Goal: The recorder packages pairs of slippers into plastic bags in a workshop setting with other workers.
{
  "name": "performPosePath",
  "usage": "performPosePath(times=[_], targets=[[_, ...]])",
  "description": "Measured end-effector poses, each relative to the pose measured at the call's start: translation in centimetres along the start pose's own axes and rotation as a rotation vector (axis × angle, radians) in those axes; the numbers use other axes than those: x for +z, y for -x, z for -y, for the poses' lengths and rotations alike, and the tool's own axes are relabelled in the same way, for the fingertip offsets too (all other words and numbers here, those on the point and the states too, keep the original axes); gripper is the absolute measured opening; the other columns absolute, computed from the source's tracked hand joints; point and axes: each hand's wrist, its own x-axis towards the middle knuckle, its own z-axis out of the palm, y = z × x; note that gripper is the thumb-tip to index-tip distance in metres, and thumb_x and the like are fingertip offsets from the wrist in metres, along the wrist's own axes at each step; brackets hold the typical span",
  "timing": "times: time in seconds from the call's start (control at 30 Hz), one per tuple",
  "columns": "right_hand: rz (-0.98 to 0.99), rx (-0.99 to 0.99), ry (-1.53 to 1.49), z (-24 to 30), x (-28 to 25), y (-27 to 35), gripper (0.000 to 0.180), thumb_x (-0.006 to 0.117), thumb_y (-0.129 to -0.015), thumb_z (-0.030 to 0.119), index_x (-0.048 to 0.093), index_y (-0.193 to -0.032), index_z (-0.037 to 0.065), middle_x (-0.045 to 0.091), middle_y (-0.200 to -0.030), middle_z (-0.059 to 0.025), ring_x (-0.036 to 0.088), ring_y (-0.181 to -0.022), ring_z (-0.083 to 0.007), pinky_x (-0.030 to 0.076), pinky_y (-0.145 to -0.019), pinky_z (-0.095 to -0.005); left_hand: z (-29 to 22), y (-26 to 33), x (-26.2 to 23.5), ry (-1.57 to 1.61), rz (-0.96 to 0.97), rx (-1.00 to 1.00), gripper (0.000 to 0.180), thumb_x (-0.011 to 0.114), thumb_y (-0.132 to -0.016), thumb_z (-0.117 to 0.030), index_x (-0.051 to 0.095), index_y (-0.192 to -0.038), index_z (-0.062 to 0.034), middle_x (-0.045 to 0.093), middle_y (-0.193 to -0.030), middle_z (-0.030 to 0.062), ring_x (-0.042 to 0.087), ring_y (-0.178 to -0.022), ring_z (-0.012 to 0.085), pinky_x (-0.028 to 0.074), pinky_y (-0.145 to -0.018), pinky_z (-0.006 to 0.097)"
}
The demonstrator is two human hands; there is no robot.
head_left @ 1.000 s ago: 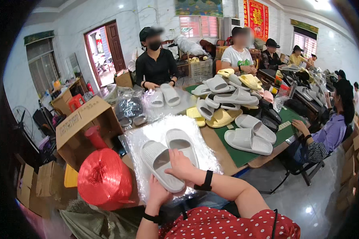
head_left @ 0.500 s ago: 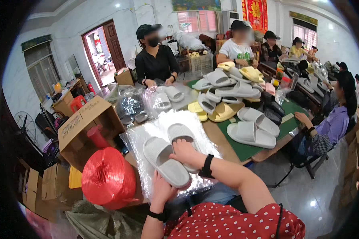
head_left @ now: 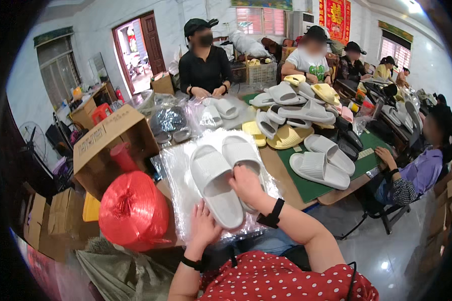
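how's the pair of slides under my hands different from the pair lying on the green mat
The white slides lie on a crinkled clear plastic sheet, while the grey pair lies on the green mat. Your right hand rests on the white pair and your left hand is at its near end; no hand touches the grey pair. The white pair lies close together, the grey pair looser. Both are thick, ribbed, open-toe slides.

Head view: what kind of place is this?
Likely a small footwear packing workshop. Several people sit round a long table heaped with grey and yellow slides. The wearer's hands rest on a pair of white slides lying on clear plastic bags, with cardboard boxes alongside.
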Motion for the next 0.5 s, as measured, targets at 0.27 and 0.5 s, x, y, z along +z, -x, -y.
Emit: performPosePath(times=[0.27,0.5], targets=[[0.024,-0.091,0.014,-2.5,3.7,1.8,0.047,0.063,-0.091,0.039,0.058,-0.115,-0.003,0.062,-0.103,-0.0192,0.060,-0.100,-0.0372,0.052,-0.083,-0.0462,-0.3,-0.1,0.1,-0.135,0.022,0.020,0.055,0.058,-0.085,-0.037,0.062,-0.129,-0.0052,0.056,-0.135,0.0231,0.042,-0.133,0.0452,0.019,-0.119,0.054],[0.078,-0.017,0.059,-1.6,3.2,1.7,0.048,0.061,-0.092,0.043,0.060,-0.110,-0.002,0.064,-0.105,-0.0192,0.060,-0.101,-0.0371,0.051,-0.084,-0.0479,0.1,0.4,0.8,-0.158,-0.003,0.044,0.063,0.062,-0.082,-0.043,0.060,-0.132,-0.0039,0.055,-0.137,0.0219,0.041,-0.135,0.0422,0.021,-0.118,0.055]])
